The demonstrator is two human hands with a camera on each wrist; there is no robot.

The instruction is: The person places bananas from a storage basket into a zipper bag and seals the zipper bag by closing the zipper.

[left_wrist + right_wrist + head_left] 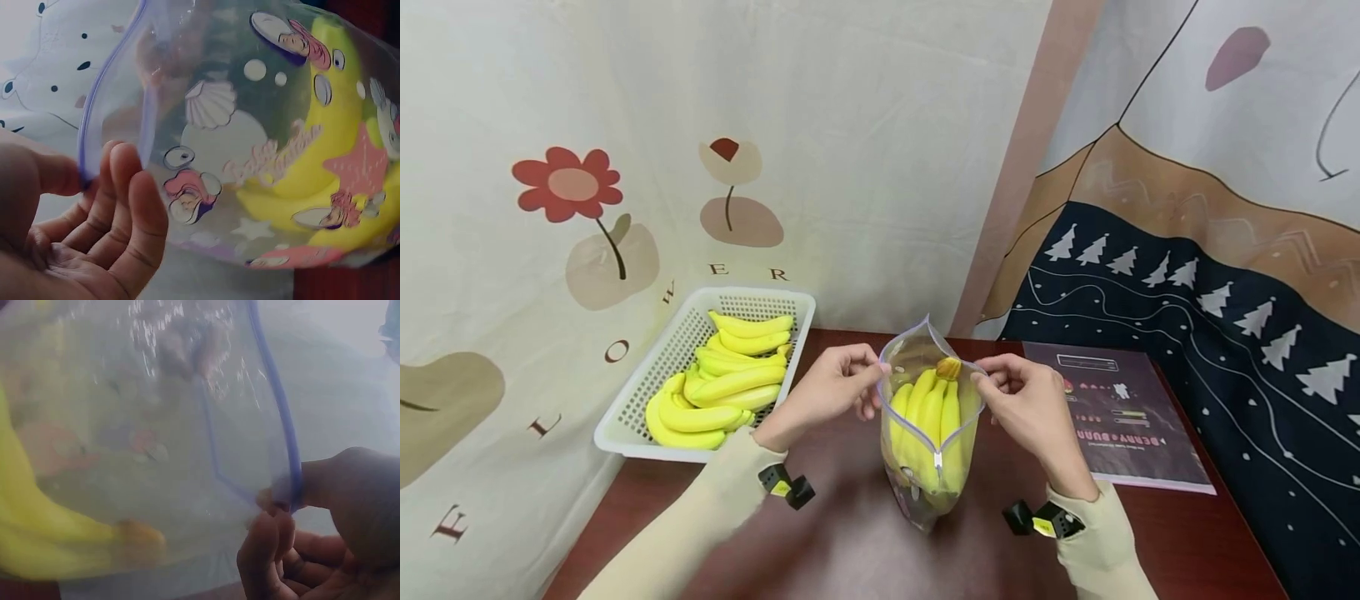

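Note:
A clear zip bag (917, 492) with a purple-edged mouth stands on the table, its top spread wide and a white slider at the front. Inside it is a bunch of bananas (931, 408), stem end up toward the opening. My left hand (838, 383) pinches the left edge of the mouth between thumb and fingers. On the opposite edge, my right hand (1026, 400) pinches the purple rim in the same way. Printed shells, starfish and cartoon figures show on the bag's side in the left wrist view, with the bananas (337, 125) behind them.
To the left, a white plastic basket (617, 421) holds several bananas (730, 383). A dark printed booklet or board (1120, 417) lies at the right of the reddish-brown table (820, 550). Patterned cloth (880, 167) hangs behind the table.

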